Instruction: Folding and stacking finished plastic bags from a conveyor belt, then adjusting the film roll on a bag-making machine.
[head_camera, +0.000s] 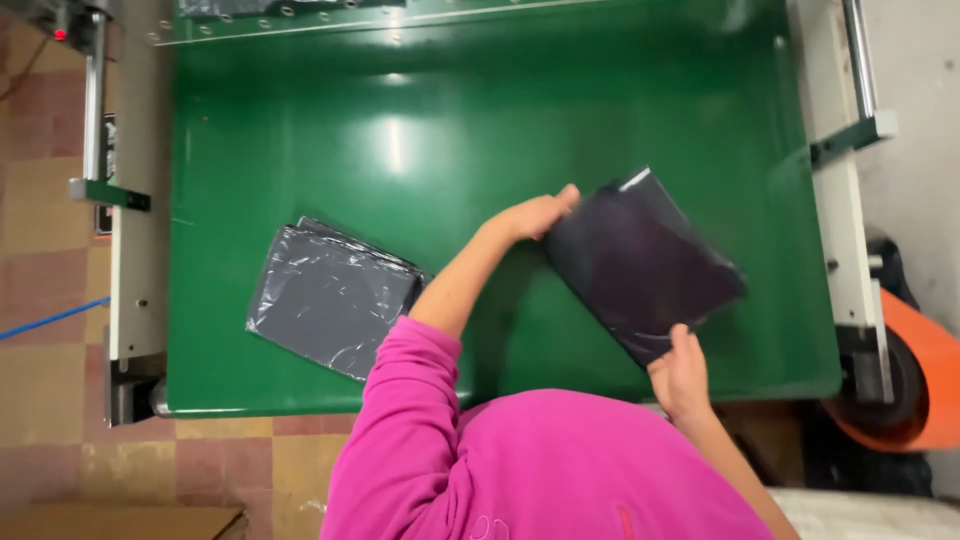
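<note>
A stack of black plastic bags (640, 265) is held tilted over the right part of a green machine table (400, 150). My left hand (535, 215) grips the stack's upper left edge, and my right hand (680, 375) holds its near bottom corner. A second pile of dark grey plastic bags (330, 300) lies flat on the table at the near left, touched by neither hand. My arms are in pink sleeves, pushed up on the forearms.
White metal side frames (135, 250) with rails flank the green table. An orange roll (920, 385) sits low at the right. A tiled floor (50, 330) shows at the left, with a brown cardboard piece (120, 522) at the bottom left.
</note>
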